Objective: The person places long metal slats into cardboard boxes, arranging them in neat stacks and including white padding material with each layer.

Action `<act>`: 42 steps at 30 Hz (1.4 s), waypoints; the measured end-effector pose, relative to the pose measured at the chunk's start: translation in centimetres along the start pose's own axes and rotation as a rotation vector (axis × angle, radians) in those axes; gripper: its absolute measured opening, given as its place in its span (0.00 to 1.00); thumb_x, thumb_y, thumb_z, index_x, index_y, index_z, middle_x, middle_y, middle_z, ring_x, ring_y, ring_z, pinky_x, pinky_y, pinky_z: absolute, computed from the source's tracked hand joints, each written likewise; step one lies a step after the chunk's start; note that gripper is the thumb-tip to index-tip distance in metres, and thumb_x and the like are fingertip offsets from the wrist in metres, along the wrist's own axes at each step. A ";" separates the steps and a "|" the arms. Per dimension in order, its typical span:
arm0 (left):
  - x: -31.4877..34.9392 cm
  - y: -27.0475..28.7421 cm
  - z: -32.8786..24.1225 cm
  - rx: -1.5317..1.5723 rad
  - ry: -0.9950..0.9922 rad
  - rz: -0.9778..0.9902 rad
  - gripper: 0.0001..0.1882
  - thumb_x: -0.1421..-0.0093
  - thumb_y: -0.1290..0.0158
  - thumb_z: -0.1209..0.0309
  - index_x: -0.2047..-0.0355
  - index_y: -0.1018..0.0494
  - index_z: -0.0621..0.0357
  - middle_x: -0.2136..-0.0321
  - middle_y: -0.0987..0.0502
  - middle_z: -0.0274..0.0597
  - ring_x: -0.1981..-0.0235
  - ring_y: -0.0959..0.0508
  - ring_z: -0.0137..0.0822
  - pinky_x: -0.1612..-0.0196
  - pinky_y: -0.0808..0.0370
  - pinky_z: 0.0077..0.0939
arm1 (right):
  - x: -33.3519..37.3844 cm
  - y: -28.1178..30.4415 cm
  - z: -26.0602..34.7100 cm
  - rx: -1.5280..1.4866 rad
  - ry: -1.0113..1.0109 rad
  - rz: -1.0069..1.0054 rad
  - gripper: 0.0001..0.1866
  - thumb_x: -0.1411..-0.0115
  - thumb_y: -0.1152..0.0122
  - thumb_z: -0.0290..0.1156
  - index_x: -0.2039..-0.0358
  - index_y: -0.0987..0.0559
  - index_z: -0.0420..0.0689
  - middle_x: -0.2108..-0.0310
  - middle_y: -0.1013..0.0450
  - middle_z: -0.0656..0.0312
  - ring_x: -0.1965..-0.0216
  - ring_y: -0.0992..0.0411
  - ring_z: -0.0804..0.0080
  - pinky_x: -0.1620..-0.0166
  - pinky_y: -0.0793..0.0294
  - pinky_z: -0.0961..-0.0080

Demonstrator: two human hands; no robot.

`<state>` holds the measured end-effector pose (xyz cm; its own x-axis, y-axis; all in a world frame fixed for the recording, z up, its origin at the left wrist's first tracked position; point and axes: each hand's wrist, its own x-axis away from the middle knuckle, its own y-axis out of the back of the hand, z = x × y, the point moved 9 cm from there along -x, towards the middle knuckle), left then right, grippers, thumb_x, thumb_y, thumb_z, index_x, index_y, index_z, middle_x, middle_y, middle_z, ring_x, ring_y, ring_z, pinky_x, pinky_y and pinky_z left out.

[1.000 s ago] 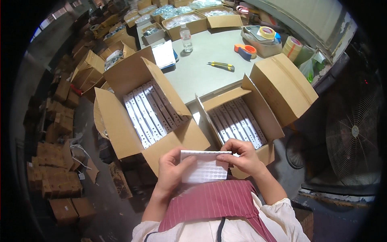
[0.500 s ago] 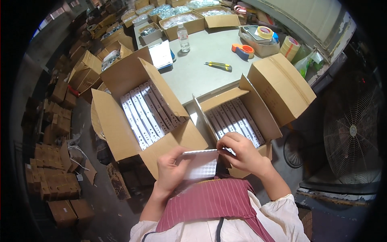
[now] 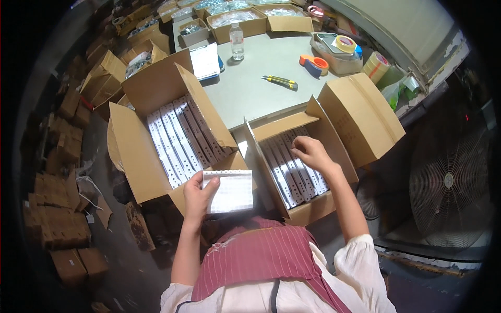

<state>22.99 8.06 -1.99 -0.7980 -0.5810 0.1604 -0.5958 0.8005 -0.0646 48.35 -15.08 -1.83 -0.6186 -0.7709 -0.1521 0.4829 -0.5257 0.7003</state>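
White sheet [image 3: 232,197], one; location: before the maroon apron [image 3: 255,255], its left edge clamped in the left hand's [image 3: 196,198] grip, thumb on its face. Right hand [image 3: 311,152]: over the right carton [image 3: 313,209], fingers bent; whether its grip is together, cannot tell. Both it and the left carton [image 3: 133,156]: open, holding rows of dark-dotted white pieces [image 3: 175,138].

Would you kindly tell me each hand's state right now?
Left hand: holding the white sheet.
Right hand: curled; whether it holds anything cannot be told.
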 end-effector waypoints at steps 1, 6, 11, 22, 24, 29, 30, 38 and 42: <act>-0.3 0.1 0.4 0.005 0.002 -0.001 0.09 0.39 0.42 0.76 0.60 0.24 0.69 0.67 0.20 0.39 0.68 0.22 0.24 0.63 0.25 0.18 | -0.8 -1.3 -3.0 0.031 -0.061 0.103 0.13 0.45 0.37 0.32 0.64 0.22 0.36 0.67 0.24 0.46 0.64 0.24 0.49 0.60 0.25 0.60; -1.1 1.2 1.9 0.032 0.037 0.003 0.12 0.40 0.41 0.76 0.58 0.25 0.71 0.66 0.19 0.45 0.68 0.19 0.29 0.64 0.21 0.21 | -2.4 -4.5 -10.2 0.333 -0.289 0.410 0.21 0.46 0.36 0.39 0.65 0.21 0.29 0.65 0.23 0.39 0.59 0.24 0.42 0.55 0.25 0.57; -1.3 0.9 1.9 0.046 0.100 0.003 0.11 0.40 0.41 0.76 0.58 0.24 0.71 0.66 0.19 0.41 0.68 0.20 0.26 0.64 0.23 0.18 | -2.9 -6.3 -11.9 0.275 -0.231 0.437 0.18 0.47 0.36 0.36 0.62 0.21 0.35 0.63 0.23 0.40 0.58 0.25 0.43 0.55 0.25 0.55; -1.4 1.2 2.2 0.136 0.113 -0.005 0.13 0.39 0.42 0.78 0.55 0.25 0.71 0.64 0.19 0.44 0.67 0.19 0.27 0.62 0.22 0.19 | -4.7 -4.2 -11.0 0.321 -0.184 0.250 0.13 0.51 0.42 0.28 0.67 0.21 0.31 0.66 0.25 0.35 0.59 0.26 0.38 0.55 0.25 0.53; -1.9 0.4 2.0 0.142 0.098 0.025 0.13 0.39 0.42 0.77 0.55 0.25 0.71 0.64 0.19 0.44 0.67 0.19 0.27 0.62 0.22 0.19 | -3.9 -4.5 -13.9 0.312 -0.076 0.257 0.13 0.52 0.39 0.29 0.73 0.20 0.30 0.69 0.25 0.35 0.61 0.25 0.38 0.56 0.25 0.53; -1.4 1.2 2.0 0.124 0.118 0.011 0.14 0.40 0.40 0.75 0.56 0.25 0.71 0.65 0.19 0.44 0.67 0.19 0.28 0.63 0.21 0.20 | -3.2 -7.3 -12.3 0.549 -0.068 0.515 0.18 0.51 0.37 0.25 0.58 0.22 0.33 0.64 0.25 0.36 0.59 0.26 0.40 0.56 0.25 0.53; -1.5 1.0 1.9 0.121 0.112 0.018 0.15 0.40 0.39 0.73 0.57 0.25 0.71 0.66 0.18 0.44 0.68 0.18 0.29 0.63 0.21 0.20 | -3.1 -7.2 -12.2 0.571 -0.020 0.478 0.18 0.51 0.37 0.25 0.59 0.22 0.33 0.65 0.25 0.37 0.60 0.26 0.40 0.56 0.25 0.52; -1.6 1.0 1.7 0.143 0.147 0.042 0.13 0.40 0.40 0.76 0.56 0.24 0.69 0.66 0.18 0.42 0.68 0.19 0.26 0.63 0.22 0.19 | -3.7 -2.0 -7.3 0.682 0.028 0.042 0.11 0.50 0.32 0.32 0.72 0.19 0.37 0.77 0.24 0.47 0.73 0.23 0.49 0.66 0.24 0.58; -1.2 1.3 2.0 0.133 0.156 0.089 0.11 0.42 0.37 0.74 0.60 0.23 0.65 0.68 0.18 0.39 0.70 0.20 0.23 0.66 0.24 0.17 | -2.5 0.4 6.2 -0.075 -0.085 -0.004 0.14 0.43 0.32 0.38 0.72 0.21 0.39 0.78 0.24 0.53 0.75 0.24 0.58 0.70 0.27 0.66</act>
<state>22.95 9.48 -4.25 -0.8304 -0.4710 0.2977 -0.5386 0.8152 -0.2127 46.25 -11.11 3.15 -0.6695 -0.7371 -0.0925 0.5234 -0.5564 0.6454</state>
